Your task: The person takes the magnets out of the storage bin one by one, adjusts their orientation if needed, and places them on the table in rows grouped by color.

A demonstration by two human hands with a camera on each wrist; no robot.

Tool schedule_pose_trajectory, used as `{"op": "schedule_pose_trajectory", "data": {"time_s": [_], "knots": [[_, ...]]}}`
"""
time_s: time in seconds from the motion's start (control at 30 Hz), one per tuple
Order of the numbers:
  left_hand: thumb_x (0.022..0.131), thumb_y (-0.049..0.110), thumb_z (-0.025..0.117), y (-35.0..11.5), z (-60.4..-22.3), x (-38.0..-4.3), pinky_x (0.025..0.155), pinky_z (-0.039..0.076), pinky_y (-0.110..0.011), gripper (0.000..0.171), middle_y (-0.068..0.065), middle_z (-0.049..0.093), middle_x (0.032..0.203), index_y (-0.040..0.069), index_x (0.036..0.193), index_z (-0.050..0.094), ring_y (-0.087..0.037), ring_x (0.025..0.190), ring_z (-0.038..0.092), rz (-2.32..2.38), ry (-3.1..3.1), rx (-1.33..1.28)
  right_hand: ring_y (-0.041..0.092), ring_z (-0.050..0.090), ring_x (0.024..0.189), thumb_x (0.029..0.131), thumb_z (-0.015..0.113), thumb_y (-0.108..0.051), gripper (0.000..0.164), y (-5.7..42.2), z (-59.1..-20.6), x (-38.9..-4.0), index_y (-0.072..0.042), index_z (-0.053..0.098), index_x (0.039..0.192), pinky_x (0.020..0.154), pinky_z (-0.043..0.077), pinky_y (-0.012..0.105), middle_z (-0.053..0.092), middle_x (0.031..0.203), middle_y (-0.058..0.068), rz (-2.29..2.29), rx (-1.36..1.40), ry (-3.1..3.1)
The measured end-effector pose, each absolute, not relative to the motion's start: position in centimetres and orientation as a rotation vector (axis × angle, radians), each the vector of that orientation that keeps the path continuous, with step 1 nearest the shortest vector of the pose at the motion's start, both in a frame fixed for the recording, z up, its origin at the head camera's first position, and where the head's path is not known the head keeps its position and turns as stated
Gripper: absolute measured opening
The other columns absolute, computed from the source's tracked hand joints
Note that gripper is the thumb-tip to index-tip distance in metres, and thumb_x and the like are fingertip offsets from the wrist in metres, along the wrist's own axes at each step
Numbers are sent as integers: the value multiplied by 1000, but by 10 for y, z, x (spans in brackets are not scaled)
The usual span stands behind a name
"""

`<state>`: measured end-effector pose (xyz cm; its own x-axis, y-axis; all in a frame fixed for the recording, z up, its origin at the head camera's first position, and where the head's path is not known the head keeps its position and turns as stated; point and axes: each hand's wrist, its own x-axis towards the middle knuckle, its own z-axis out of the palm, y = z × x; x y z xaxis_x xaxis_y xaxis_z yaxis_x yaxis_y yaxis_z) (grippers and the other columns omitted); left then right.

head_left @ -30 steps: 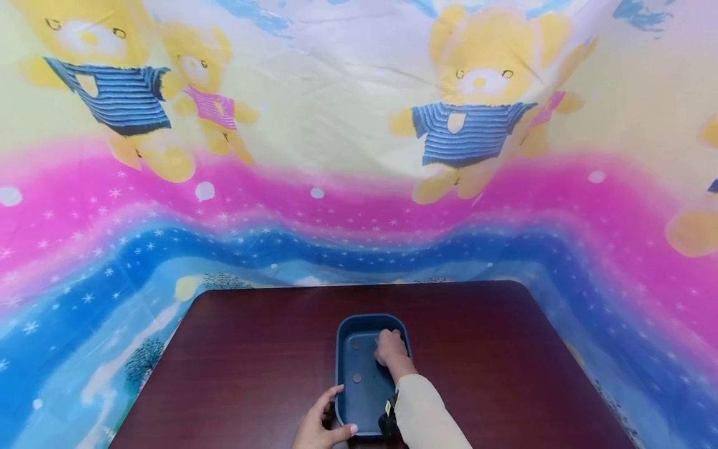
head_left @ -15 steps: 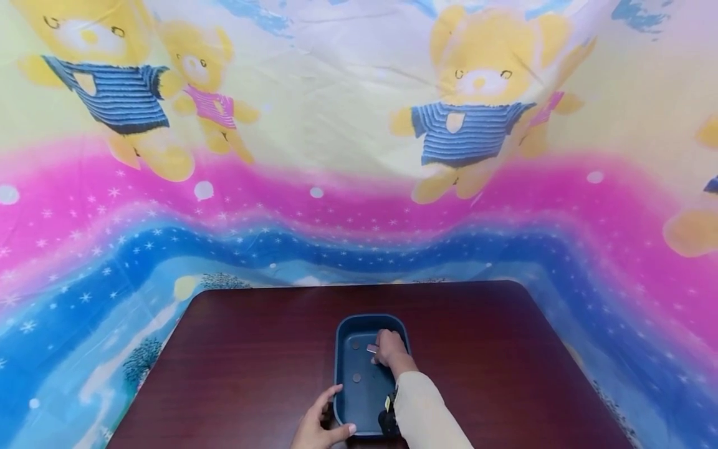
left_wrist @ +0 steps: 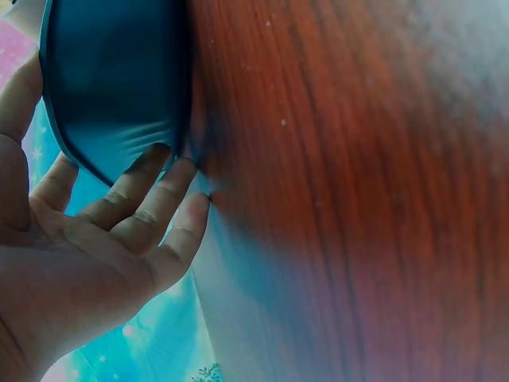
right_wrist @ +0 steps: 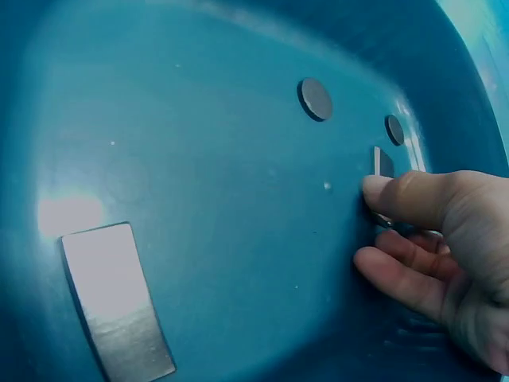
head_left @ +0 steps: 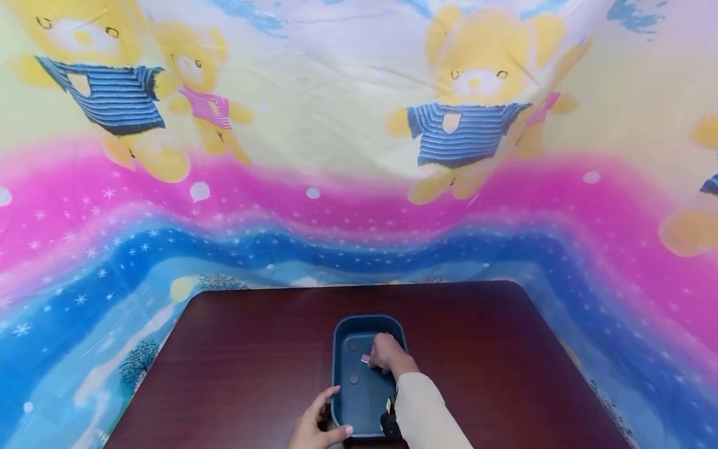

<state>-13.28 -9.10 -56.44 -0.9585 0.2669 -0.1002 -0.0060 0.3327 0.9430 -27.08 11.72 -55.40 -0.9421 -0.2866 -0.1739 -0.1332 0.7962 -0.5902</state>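
A dark blue rectangular tray (head_left: 361,408) lies lengthwise on the table. My right hand (head_left: 388,353) reaches inside it, and its thumb and fingers pinch a small flat rectangular metal piece (right_wrist: 384,164). Close by on the tray floor are two dark round discs, one nearer (right_wrist: 316,99) and one farther (right_wrist: 394,130). A larger shiny rectangular block (right_wrist: 119,306) lies in the tray in the right wrist view; in the head view it is out of sight. At the tray's near left corner, my left hand (head_left: 316,419) touches the outside with thumb and spread, fairly straight fingers.
The tray's raised walls surround the right hand. Dark red-brown wood tabletop (head_left: 258,349) extends on both sides of the tray. Behind the table hangs a bear-print cloth (head_left: 336,206). A black device (head_left: 389,421) sits at the right wrist, beside the pale sleeve (head_left: 429,411).
The right hand has shifted slightly toward me, and the pinched metal piece, hidden at first, now shows beyond its fingertips. The left hand stays at the tray's corner.
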Motion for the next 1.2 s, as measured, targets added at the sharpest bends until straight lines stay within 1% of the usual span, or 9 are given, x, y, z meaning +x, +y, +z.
{"op": "schedule_pose_trajectory", "data": {"time_s": [0.03,0.1,0.27,0.43,0.67,0.77,0.9,1.0,1.2], "knots": [[76,24,78,-91,-565,-133,68,47,-44,73,-9,60,96,4,137,42,-24,81,59,1674,2355,240,13,42,40,76,74,-3,45,117,-554,-270,-16,41,49,41,42,28,34,48,-4,-888,-321,2715],[77,24,77,-92,-564,-134,68,47,-45,72,-9,60,97,4,137,42,-25,82,59,1675,2345,244,13,40,38,73,77,-1,50,117,-554,-269,-17,37,48,40,41,28,34,52,-2,-895,-315,2712],[77,25,78,-91,-563,-133,69,47,-48,72,-10,60,98,5,137,43,-26,83,58,1646,2386,258,14,44,42,68,81,-1,43,114,-552,-265,-13,43,50,41,40,28,43,65,5,-833,-322,2747],[76,26,78,-91,-562,-132,70,47,-48,73,-10,61,98,5,136,44,-27,84,58,1631,2440,288,13,44,37,70,80,-4,46,115,-553,-267,-15,43,45,40,38,27,38,42,-4,-796,-373,2736],[75,28,78,-92,-561,-132,69,47,-46,73,-8,61,98,6,136,44,-26,83,59,1614,2430,261,13,42,34,72,71,-4,48,117,-552,-267,-18,35,44,39,34,27,29,38,-8,-809,-393,2715],[76,28,78,-92,-562,-132,68,47,-46,72,-9,61,98,6,136,44,-26,83,58,1615,2409,246,13,44,36,72,68,-2,47,119,-552,-266,-19,33,45,39,33,26,30,38,-9,-847,-399,2693],[76,27,78,-91,-562,-133,68,47,-46,72,-9,61,99,6,136,44,-27,83,58,1609,2420,254,16,54,41,72,69,1,41,120,-550,-266,-16,41,47,41,43,28,44,40,-4,-947,-415,2642],[76,27,78,-91,-561,-133,68,47,-46,71,-9,61,99,6,136,45,-27,83,58,1599,2438,263,18,57,44,73,70,2,30,121,-549,-266,-11,50,53,45,48,30,53,47,2,-989,-405,2621],[76,28,78,-92,-561,-132,69,47,-48,72,-11,61,102,6,136,45,-29,85,58,1608,2414,244,16,57,47,75,71,1,12,122,-551,-266,-7,62,73,48,48,29,57,59,2,-1010,-380,2603]]}}
